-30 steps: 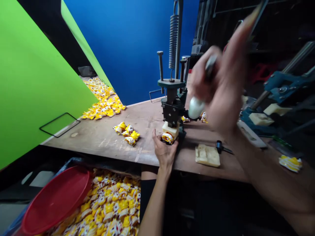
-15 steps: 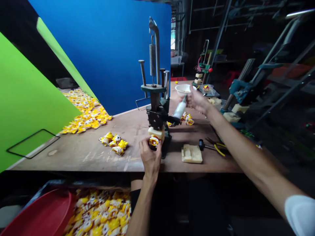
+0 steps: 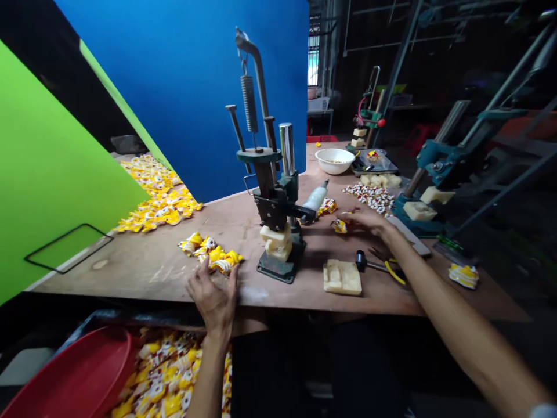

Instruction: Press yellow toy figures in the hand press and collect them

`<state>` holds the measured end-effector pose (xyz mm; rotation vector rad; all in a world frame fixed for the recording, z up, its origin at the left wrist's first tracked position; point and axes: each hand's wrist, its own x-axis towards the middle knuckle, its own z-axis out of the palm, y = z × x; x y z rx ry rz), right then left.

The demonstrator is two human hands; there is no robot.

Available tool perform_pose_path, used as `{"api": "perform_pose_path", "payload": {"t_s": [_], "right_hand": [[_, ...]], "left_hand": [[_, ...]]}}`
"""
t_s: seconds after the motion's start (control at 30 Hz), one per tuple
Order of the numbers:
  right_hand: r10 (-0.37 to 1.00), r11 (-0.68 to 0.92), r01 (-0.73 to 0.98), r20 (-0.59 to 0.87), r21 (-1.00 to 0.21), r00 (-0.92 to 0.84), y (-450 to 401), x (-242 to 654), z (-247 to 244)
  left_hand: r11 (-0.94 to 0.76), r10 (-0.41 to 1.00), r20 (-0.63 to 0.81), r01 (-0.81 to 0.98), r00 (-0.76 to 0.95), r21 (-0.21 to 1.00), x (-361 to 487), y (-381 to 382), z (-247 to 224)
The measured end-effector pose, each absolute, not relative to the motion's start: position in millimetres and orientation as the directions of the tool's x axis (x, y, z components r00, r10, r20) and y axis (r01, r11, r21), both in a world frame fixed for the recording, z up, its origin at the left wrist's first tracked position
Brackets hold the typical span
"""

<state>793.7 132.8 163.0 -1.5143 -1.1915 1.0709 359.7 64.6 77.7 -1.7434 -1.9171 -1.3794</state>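
A hand press (image 3: 272, 203) stands between left hand (image 3: 213, 301) and right hand (image 3: 365, 223).

1 head camera, forward-down onto left hand (image 3: 213, 299), right hand (image 3: 368, 223)

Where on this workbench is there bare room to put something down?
The wooden table is bare at its left end, left of the yellow packets. A smaller gap lies between the bench press and the pale block. It is crowded at the back right, around the white bowl and metal tray.
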Motion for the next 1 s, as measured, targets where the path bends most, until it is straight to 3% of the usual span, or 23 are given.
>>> {"api": "perform_pose_path", "payload": {"t_s": [0.1, 0.17, 0.27, 0.5, 0.6, 0.67, 0.77, 0.87, 1.0], "right_hand": [[0.985, -0.168, 0.131, -0.162, -0.977, 0.062, 89, 771, 160], [0.98, -0.193, 0.109, -0.197, -0.975, -0.026, 61, 741, 158], [0.968, -0.226, 0.147, -0.239, -0.963, -0.075, 34, 694, 156], [0.924, -0.254, -0.038, -0.231, -0.966, -0.304, 22, 661, 161], [0.894, -0.283, -0.027, -0.254, -0.959, -0.368, 23, 663, 164], [0.89, -0.303, -0.016, -0.276, -0.953, -0.363, 28, 664, 161], [0.911, -0.313, -0.022, -0.293, -0.95, -0.291, 40, 670, 149], [0.951, -0.258, 0.021, -0.258, -0.966, -0.172, 50, 683, 136], [0.959, -0.23, 0.039, -0.234, -0.972, -0.158, 57, 703, 129]], "left_hand": [[-0.372, 0.654, 0.721, 0.734, -0.227, 0.568, 415, 33, 86], [-0.611, 0.711, 0.702, 0.522, 0.032, 0.595, 456, 8, 94], [-0.69, 0.711, 0.682, 0.361, 0.172, 0.628, 493, -17, 96], [-0.649, 0.679, 0.733, 0.489, 0.028, 0.583, 467, -26, 83], [-0.639, 0.701, 0.712, 0.465, 0.025, 0.613, 456, -27, 79], [-0.546, 0.799, 0.601, 0.375, -0.037, 0.749, 451, -24, 76], [-0.287, 0.922, 0.318, 0.162, -0.222, 0.944, 448, -9, 77], [-0.187, 0.94, 0.194, 0.053, -0.282, 0.981, 449, 19, 84], [-0.16, 0.951, 0.184, 0.114, -0.248, 0.981, 459, 54, 97]]}}
